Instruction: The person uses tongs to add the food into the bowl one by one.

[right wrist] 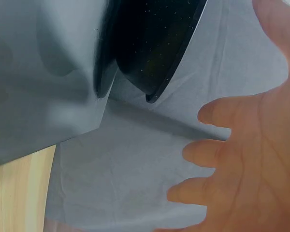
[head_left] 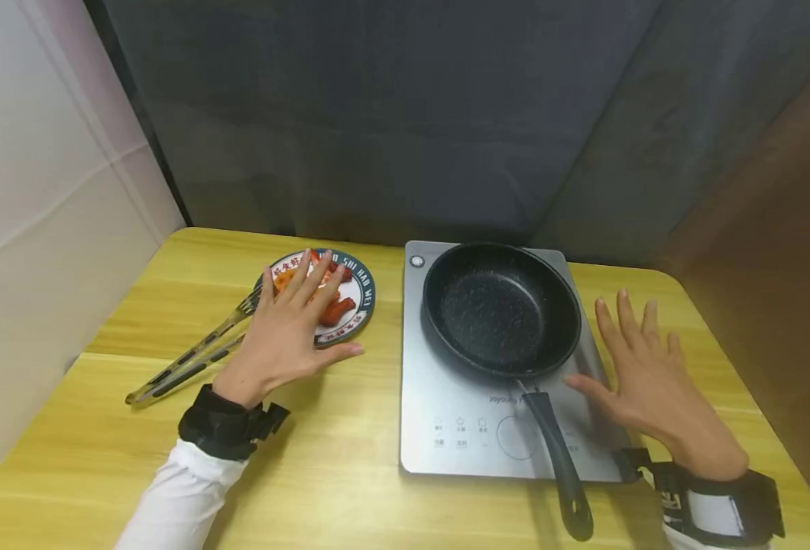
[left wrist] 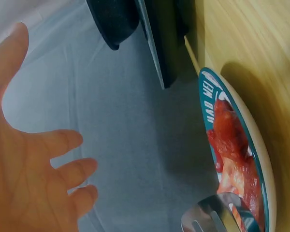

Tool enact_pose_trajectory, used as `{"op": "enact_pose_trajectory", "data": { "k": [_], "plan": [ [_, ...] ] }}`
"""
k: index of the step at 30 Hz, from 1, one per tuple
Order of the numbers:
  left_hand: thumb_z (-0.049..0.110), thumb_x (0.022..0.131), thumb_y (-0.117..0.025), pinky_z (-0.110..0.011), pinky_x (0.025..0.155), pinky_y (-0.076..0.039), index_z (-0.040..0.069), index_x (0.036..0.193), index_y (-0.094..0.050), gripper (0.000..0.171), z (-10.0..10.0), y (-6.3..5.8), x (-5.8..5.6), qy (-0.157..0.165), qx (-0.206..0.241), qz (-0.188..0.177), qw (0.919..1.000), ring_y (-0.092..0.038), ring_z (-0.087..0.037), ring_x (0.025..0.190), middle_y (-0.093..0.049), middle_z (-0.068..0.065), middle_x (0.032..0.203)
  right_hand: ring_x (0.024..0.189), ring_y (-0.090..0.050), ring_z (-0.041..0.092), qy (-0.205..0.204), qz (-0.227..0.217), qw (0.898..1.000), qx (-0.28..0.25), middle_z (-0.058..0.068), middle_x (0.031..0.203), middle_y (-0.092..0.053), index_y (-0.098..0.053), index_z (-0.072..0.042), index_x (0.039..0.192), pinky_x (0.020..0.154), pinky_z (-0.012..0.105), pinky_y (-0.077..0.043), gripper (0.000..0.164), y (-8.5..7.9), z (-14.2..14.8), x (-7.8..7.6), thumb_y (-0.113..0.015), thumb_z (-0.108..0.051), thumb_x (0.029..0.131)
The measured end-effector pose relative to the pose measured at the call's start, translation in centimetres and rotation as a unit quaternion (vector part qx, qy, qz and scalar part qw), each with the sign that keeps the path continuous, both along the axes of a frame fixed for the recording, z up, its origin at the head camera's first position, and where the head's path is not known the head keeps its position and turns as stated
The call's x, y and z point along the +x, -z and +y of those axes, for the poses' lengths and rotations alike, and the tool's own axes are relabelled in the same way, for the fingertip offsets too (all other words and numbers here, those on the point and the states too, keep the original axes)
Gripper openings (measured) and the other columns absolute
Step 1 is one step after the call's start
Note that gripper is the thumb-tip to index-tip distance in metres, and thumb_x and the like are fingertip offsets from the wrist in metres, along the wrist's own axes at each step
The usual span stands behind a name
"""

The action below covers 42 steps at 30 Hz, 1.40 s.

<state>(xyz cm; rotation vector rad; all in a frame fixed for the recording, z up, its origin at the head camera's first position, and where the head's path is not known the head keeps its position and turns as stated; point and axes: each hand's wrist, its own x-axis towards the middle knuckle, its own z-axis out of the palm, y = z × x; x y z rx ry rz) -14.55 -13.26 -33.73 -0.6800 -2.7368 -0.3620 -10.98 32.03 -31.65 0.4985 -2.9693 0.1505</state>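
My left hand (head_left: 281, 336) is spread over the table with straight fingers, holding nothing. In the head view it overlaps a round plate (head_left: 365, 294) with a dark patterned rim. On the plate lie pieces of reddish meat (left wrist: 232, 140), partly hidden by the hand. Metal tongs (head_left: 185, 367) lean with their heads at the plate's left edge. My right hand (head_left: 652, 382), likewise spread and holding nothing, is to the right of a black frying pan (head_left: 497, 313). The pan sits on a silver induction cooktop (head_left: 432, 389), its black handle (head_left: 559, 462) pointing toward me.
The wooden table (head_left: 336, 473) runs back to a dark grey cloth (head_left: 350, 122) hanging behind it. A pale sheet (head_left: 54, 183) stands along the left side, and a brown surface (head_left: 776, 229) borders the right. The pan handle sticks out past the cooktop's front edge.
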Motion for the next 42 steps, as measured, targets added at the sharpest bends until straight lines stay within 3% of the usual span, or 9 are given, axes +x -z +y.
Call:
{"op": "enact_pose_trajectory", "data": {
  "k": [5, 10, 15, 22, 28, 33, 39, 41, 42],
  "plan": [
    [0.068, 0.080, -0.058, -0.063, 0.106, 0.003, 0.011, 0.152, -0.024, 0.098, -0.5, -0.7, 0.7, -0.028, 0.000, 0.009, 0.9996, -0.007, -0.030, 0.144, -0.019, -0.012, 0.156, 0.137, -0.009, 0.052, 0.016, 0.048, 0.995, -0.082, 0.027, 0.153, -0.016, -0.015, 0.003, 0.150, 0.099, 0.070, -0.012, 0.090, -0.5, -1.3, -0.4, -0.063, -0.044, 0.090],
    [0.056, 0.082, -0.066, -0.062, 0.106, -0.014, 0.007, 0.149, -0.032, 0.089, -3.1, -2.0, 2.7, -0.058, 0.033, 0.011, 0.9977, -0.020, -0.036, 0.141, -0.034, -0.018, 0.149, 0.091, -0.061, 0.040, 0.067, 0.068, 0.972, -0.214, 0.023, 0.100, -0.064, -0.056, 0.008, 0.121, 0.075, 0.047, -0.046, 0.045, -0.3, -3.5, 1.3, -0.063, -0.028, 0.094],
    [0.046, 0.085, -0.069, -0.064, 0.087, -0.039, 0.006, 0.146, -0.037, 0.079, -7.0, -1.9, 4.1, -0.098, 0.039, 0.001, 0.9944, -0.043, -0.046, 0.123, -0.046, -0.026, 0.136, 0.073, -0.060, 0.017, 0.124, -0.066, 0.964, -0.227, 0.005, 0.081, -0.066, -0.064, -0.002, 0.104, 0.060, 0.028, -0.042, 0.037, -0.3, -3.2, 4.0, -0.053, -0.037, 0.099],
    [0.048, 0.088, -0.064, -0.062, 0.081, -0.041, -0.009, 0.138, -0.039, 0.080, -10.7, 0.6, 3.7, -0.135, 0.002, -0.057, 0.9892, -0.048, -0.053, 0.109, -0.049, -0.035, 0.124, 0.071, -0.053, 0.010, 0.168, -0.152, 0.943, -0.242, 0.000, 0.077, -0.057, -0.065, -0.006, 0.100, 0.064, 0.024, -0.040, 0.041, 0.4, -2.6, 6.6, -0.044, -0.041, 0.101],
    [0.057, 0.090, -0.056, -0.063, 0.076, -0.043, -0.014, 0.135, -0.036, 0.086, -12.2, 2.6, 2.8, -0.159, -0.010, -0.137, 0.9777, -0.049, -0.055, 0.105, -0.048, -0.041, 0.121, 0.080, -0.055, 0.015, 0.157, -0.277, 0.892, -0.320, 0.006, 0.086, -0.058, -0.056, 0.006, 0.116, 0.070, 0.027, -0.045, 0.051, 1.4, -3.4, 7.5, -0.028, -0.034, 0.107],
    [0.054, 0.092, -0.055, -0.059, 0.069, -0.047, -0.014, 0.128, -0.042, 0.078, -12.5, 3.8, 2.3, -0.154, -0.008, -0.165, 0.9742, -0.055, -0.052, 0.100, -0.053, -0.039, 0.113, 0.098, -0.056, 0.024, 0.113, -0.419, 0.784, -0.444, 0.015, 0.112, -0.059, -0.044, 0.013, 0.131, 0.081, 0.039, -0.048, 0.054, 1.8, -3.4, 7.9, -0.030, -0.033, 0.107],
    [0.047, 0.091, -0.060, -0.045, 0.053, -0.045, -0.011, 0.119, -0.046, 0.065, -12.3, 4.1, 2.0, -0.141, -0.001, -0.180, 0.9736, -0.059, -0.033, 0.071, -0.058, -0.020, 0.085, 0.088, -0.060, 0.023, 0.040, -0.542, 0.534, -0.648, 0.011, 0.097, -0.062, -0.056, 0.001, 0.122, 0.084, 0.037, -0.048, 0.040, 2.0, -4.2, 8.4, -0.032, -0.028, 0.107],
    [0.046, 0.092, -0.060, -0.040, 0.051, -0.042, -0.009, 0.116, -0.046, 0.061, -12.2, 4.1, 1.8, -0.132, 0.002, -0.183, 0.9742, -0.053, -0.026, 0.065, -0.054, -0.012, 0.077, 0.087, -0.059, 0.022, 0.025, -0.551, 0.483, -0.680, 0.010, 0.096, -0.062, -0.056, -0.002, 0.120, 0.083, 0.036, -0.048, 0.040, 2.0, -4.5, 8.5, -0.029, -0.027, 0.107],
    [0.044, 0.092, -0.060, -0.039, 0.051, -0.040, -0.007, 0.113, -0.047, 0.057, -12.1, 4.1, 1.6, -0.127, 0.004, -0.183, 0.9749, -0.051, -0.024, 0.063, -0.051, -0.009, 0.074, 0.085, -0.058, 0.022, 0.017, -0.550, 0.476, -0.686, 0.010, 0.094, -0.061, -0.056, -0.002, 0.119, 0.081, 0.035, -0.048, 0.041, 2.1, -4.6, 8.6, -0.027, -0.028, 0.107]
  ]
}}
